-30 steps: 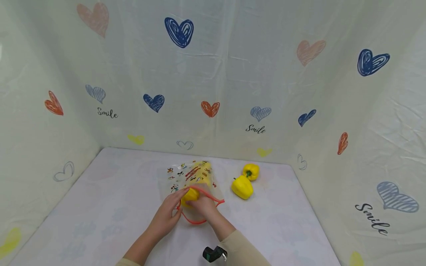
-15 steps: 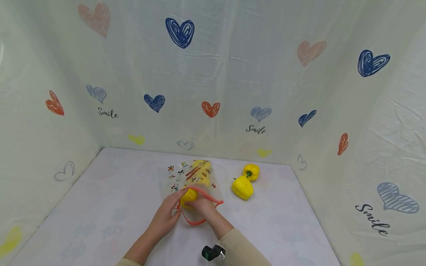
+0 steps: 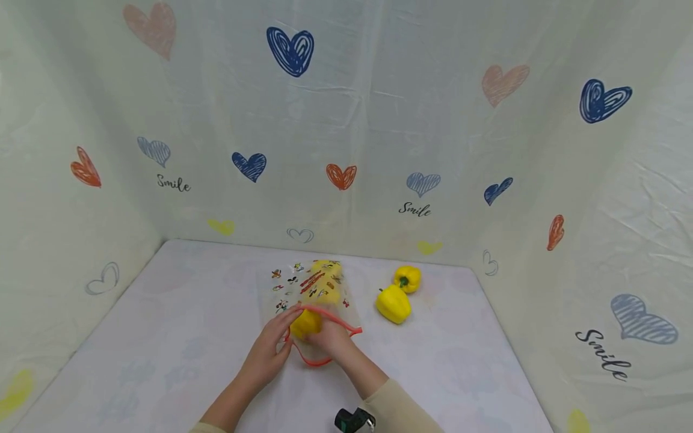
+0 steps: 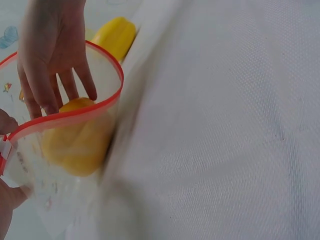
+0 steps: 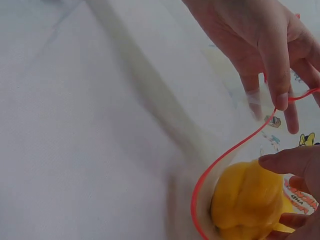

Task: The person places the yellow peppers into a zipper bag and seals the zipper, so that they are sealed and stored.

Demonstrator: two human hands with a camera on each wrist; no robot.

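Left grip (image 3: 272,346) pinching, right grip (image 3: 331,338) loosely spread! Across the white desk (image 3: 178,313), a clear plastic bag (image 3: 288,290) with cartoon prints lies flat, its red rim (image 3: 316,363) in that pinch. Inside the mouth, a glossy yellow bell pepper (image 3: 304,325) meets the right fingers; two more yellow bell peppers (image 3: 393,304) sit just right of it.

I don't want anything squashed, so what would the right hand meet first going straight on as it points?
Probably the yellow pepper just inside the open bag; the right hand seems to touch it, though depth is unclear.
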